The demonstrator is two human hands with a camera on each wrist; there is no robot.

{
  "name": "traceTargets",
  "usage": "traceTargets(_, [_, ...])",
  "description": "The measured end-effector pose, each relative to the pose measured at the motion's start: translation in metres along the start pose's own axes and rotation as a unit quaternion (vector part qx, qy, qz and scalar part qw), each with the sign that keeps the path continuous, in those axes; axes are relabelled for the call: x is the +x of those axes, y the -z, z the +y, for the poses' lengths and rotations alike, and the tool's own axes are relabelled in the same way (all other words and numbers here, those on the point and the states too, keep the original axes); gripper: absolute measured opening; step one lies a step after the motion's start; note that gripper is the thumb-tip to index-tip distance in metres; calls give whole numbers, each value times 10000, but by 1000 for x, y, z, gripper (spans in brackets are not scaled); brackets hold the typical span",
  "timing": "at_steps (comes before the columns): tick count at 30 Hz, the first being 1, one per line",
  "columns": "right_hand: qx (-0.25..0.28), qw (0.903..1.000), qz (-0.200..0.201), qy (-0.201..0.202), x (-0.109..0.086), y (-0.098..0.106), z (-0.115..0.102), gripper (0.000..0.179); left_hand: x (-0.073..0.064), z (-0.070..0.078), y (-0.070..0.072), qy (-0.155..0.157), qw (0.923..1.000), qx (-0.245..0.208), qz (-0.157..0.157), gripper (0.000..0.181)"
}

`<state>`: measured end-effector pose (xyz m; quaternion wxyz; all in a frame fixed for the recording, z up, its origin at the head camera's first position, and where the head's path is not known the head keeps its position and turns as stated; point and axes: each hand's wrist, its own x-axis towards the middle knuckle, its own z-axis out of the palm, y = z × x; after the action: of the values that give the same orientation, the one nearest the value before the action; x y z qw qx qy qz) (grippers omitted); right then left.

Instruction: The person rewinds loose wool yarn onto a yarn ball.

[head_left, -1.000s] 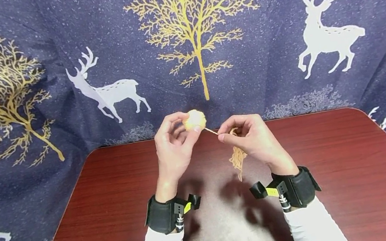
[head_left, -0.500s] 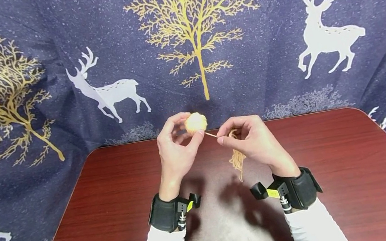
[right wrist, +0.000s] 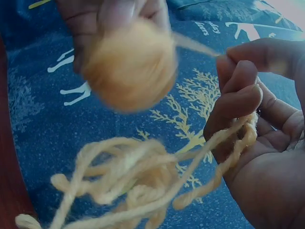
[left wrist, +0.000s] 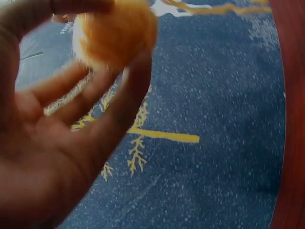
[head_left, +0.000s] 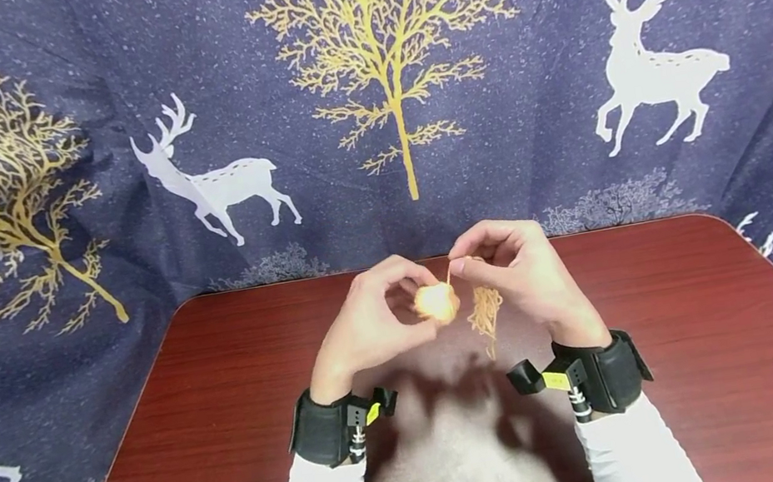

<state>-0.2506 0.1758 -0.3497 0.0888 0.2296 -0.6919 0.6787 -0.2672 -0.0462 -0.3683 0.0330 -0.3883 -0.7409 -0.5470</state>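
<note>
In the head view my left hand (head_left: 376,318) grips a small pale-yellow ball of yarn (head_left: 437,303) between thumb and fingers, up over the table. My right hand (head_left: 515,267), close beside it, pinches the strand (head_left: 448,273) that runs up from the ball. Below the right fingers dangles a loose tangle of the same yarn (head_left: 485,311). The right wrist view shows the blurred ball (right wrist: 131,69), the taut strand and the loops of the tangle (right wrist: 124,176) passing through the curled right fingers. From the left wrist, the ball (left wrist: 116,33) sits at the fingertips.
A reddish-brown table (head_left: 674,330) lies under both hands, with a pale worn patch in its middle. Behind it hangs a dark blue cloth (head_left: 454,188) printed with white deer and golden trees. Each wrist wears a black strap (head_left: 601,375) with a small camera.
My left hand has turned and brought the ball down and to the right. The right hand has moved slightly right, and the strand now runs upward from the ball instead of sideways.
</note>
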Motion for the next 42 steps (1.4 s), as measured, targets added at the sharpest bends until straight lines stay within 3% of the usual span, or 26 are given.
traceTargets(4, [148, 9998, 153, -7, 1, 1, 2, 8, -1, 8, -1, -426, 9931, -868, -671, 38])
traceTargets(6, [192, 9997, 150, -35, 1, 1, 3, 7, 0, 12, -2, -645, 9867, -1298, -737, 39])
traceTargets(8, [279, 9995, 109, -82, 2, 1, 5, 7, 0, 15, -4, -835, 9814, -1619, -613, 41])
traceTargets(12, [336, 9992, -61, -222, 3, -1, 10, 7, 2, 16, -7, -1148, 9667, -2287, -19, 42])
traceTargets(17, [70, 9987, -415, -272, 5, -4, 15, 8, 5, 17, -11, -1471, 9410, -2889, 966, 39])
traceTargets(22, [-505, 9955, -780, -173, 5, -10, 13, 5, 8, 18, -14, -1232, 9227, -2984, 2106, 44])
traceTargets(24, [-720, 9930, -921, -181, 4, -11, 10, 4, 9, 18, -14, -1029, 9199, -2823, 2519, 42])
traceTargets(28, [-1002, 9894, -1017, -267, 2, -14, 5, 6, 11, 12, -13, -626, 9240, -2123, 3117, 37])
traceTargets(32, [-1195, 9881, -922, -285, 0, -14, 1, 9, 11, 4, -11, -15, 9414, -842, 3266, 39])
traceTargets(36, [-986, 9920, -782, -115, 0, -11, -1, 8, 7, -1, -8, 653, 9590, 331, 2738, 37])
traceTargets(39, [-593, 9970, -496, 47, 0, -6, 1, 6, 4, -4, -5, 980, 9706, 910, 2000, 36])
traceTargets(42, [-24, 10000, -47, 78, 1, -2, 4, 7, 2, -6, -2, 1046, 9811, 1193, 1110, 36])
